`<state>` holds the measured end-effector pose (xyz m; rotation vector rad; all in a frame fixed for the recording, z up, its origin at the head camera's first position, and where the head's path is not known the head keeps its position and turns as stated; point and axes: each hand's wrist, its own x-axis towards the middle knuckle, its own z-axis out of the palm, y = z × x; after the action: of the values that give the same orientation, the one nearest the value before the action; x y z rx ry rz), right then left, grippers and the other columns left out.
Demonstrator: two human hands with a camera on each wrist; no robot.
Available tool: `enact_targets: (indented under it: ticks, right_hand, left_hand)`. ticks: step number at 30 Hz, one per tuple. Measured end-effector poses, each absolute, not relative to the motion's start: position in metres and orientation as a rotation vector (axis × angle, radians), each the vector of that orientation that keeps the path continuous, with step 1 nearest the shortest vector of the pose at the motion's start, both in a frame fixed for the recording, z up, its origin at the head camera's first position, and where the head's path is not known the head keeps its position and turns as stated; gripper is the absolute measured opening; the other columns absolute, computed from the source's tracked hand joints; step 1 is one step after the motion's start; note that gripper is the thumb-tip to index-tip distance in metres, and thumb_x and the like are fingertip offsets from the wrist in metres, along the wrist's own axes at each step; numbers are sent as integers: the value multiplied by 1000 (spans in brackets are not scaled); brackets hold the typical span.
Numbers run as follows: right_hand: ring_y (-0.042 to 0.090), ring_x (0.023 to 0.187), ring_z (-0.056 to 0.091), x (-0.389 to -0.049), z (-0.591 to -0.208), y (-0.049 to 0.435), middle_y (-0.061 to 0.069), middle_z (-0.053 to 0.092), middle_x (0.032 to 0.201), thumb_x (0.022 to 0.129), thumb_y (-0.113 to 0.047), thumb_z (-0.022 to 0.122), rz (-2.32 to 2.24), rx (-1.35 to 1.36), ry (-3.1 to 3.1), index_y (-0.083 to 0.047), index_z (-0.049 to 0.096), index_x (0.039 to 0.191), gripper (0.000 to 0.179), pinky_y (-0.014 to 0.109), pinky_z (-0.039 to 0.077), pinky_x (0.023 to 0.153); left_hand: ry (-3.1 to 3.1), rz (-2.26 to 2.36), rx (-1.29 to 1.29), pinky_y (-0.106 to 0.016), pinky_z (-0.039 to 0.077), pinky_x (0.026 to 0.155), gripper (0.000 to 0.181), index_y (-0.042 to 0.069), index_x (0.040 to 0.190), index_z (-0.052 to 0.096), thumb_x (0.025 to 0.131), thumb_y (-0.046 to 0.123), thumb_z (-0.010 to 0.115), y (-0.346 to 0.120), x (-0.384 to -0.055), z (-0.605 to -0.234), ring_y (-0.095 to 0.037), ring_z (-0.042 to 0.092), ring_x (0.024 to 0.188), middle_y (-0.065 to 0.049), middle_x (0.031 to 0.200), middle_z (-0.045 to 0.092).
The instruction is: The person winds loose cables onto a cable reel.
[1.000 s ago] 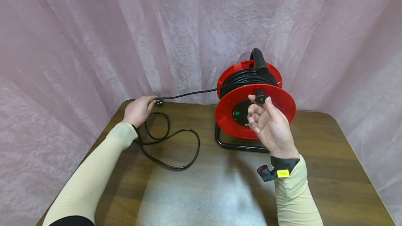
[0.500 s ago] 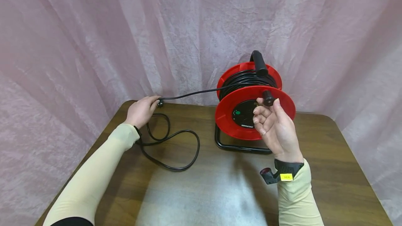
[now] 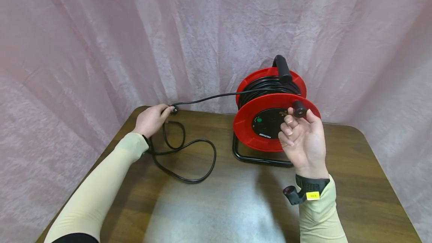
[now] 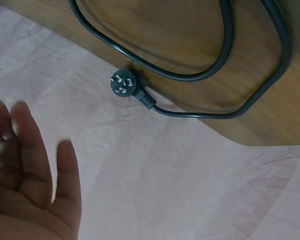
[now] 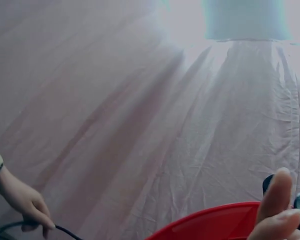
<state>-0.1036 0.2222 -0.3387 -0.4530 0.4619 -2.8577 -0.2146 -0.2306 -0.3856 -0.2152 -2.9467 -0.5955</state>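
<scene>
The left hand pinches the cable, while the right hand pinches the knob of the reel between thumb and forefinger (other fingers loosely curled).

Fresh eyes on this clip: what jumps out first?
Most likely the bright red cable reel, standing right of centre toward the table's back edge, with the right hand pinching its black knob. Next, the black cable stretching left to the left hand, which holds it above loose loops.
</scene>
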Motion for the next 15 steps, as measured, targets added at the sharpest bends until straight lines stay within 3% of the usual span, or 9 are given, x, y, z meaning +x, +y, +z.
enact_targets:
  ticks: [2,5,11,15]
  right_hand:
    - [23,65,52,-103,-338,222,16,63,88,112,-33,36,-2873,-415,415,1,53,116,38,29,42,49]
    - [22,61,49,-102,-336,222,14,59,86,110,-32,41,-2898,-347,359,-1,52,114,34,29,41,47]
    - [20,55,44,-102,-336,222,12,56,80,107,-30,46,-2962,-221,338,-1,54,110,31,27,35,44]
    - [20,54,45,-101,-336,222,11,56,77,105,-31,49,-3020,-133,402,-3,55,108,29,26,34,43]
  left_hand:
    - [-2956,-611,-212,-42,44,55,59,19,104,69,105,64,32,-230,-215,-384,-25,56,60,0,76,66]
    - [-2967,-626,-227,-41,41,53,60,18,102,68,106,64,30,-228,-215,-383,-25,53,57,-1,72,63]
    - [-2974,-635,-238,-49,49,75,67,13,123,66,109,60,20,-225,-217,-384,-29,65,87,-10,104,71]
    - [-2951,-689,-232,-52,48,85,67,15,121,64,108,59,14,-223,-219,-386,-30,65,98,-11,116,69]
